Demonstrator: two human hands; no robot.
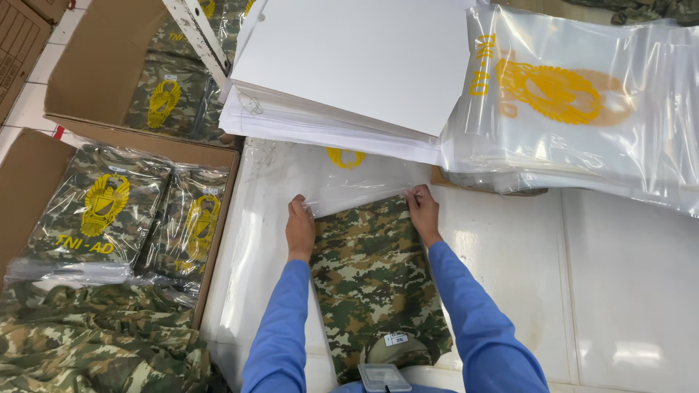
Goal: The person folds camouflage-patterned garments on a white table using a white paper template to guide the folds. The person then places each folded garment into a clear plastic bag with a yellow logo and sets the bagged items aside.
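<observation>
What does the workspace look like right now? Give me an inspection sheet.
Surface: white table, glossy.
Job's things: folded camouflage shirt lies flat, its far end at the mouth of a clear plastic bag.
Clutter: stack of white cardboard sheets; pile of clear bags with yellow emblems.
Grippers: left hand and right hand grip the shirt's far corners at the bag opening.
Cables: nothing seen.
Surroundings: cardboard box of bagged shirts to the left; loose camouflage shirts.
</observation>
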